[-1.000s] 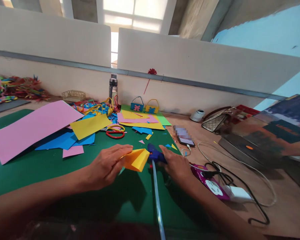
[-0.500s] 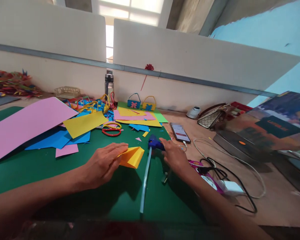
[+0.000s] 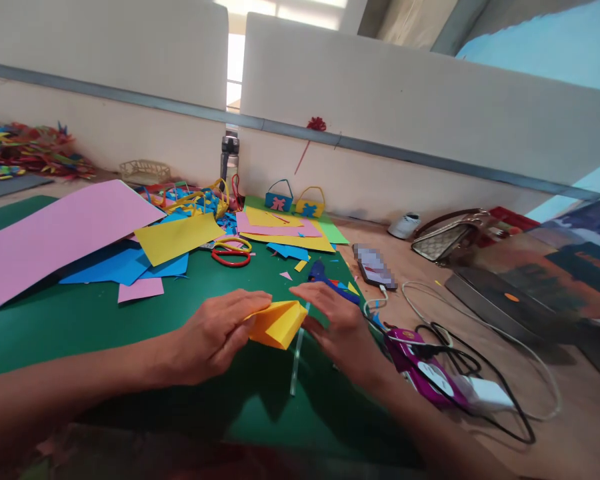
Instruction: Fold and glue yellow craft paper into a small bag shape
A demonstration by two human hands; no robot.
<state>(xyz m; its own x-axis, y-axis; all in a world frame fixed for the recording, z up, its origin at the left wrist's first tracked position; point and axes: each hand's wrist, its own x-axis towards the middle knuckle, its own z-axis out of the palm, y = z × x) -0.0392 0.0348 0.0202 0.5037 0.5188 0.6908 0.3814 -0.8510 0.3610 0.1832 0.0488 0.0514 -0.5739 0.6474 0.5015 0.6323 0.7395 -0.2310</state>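
Note:
My left hand (image 3: 217,333) pinches a folded yellow paper piece (image 3: 280,327), shaped like a small open pouch, by its left end. At the paper's right corner is my right hand (image 3: 343,327), fingers stretched and thumb apart. Whether it touches the paper I cannot tell. Behind that hand a blue glue gun (image 3: 319,272) lies on the green cutting mat (image 3: 200,413). A long clear glue stick (image 3: 295,370) extends from it toward me, partly hidden by the paper and fingers.
Red-and-yellow scissors (image 3: 231,253) lie near coloured sheets (image 3: 70,233) and a heap of scraps. Two small paper bags (image 3: 279,202) stand at the back. To the right are a phone (image 3: 375,267), a purple power strip (image 3: 420,367) with cables, and a handbag (image 3: 447,240).
My right hand has let go of the glue gun and moved to the yellow paper's right side. The glue gun now rests on the mat. My left hand keeps its hold.

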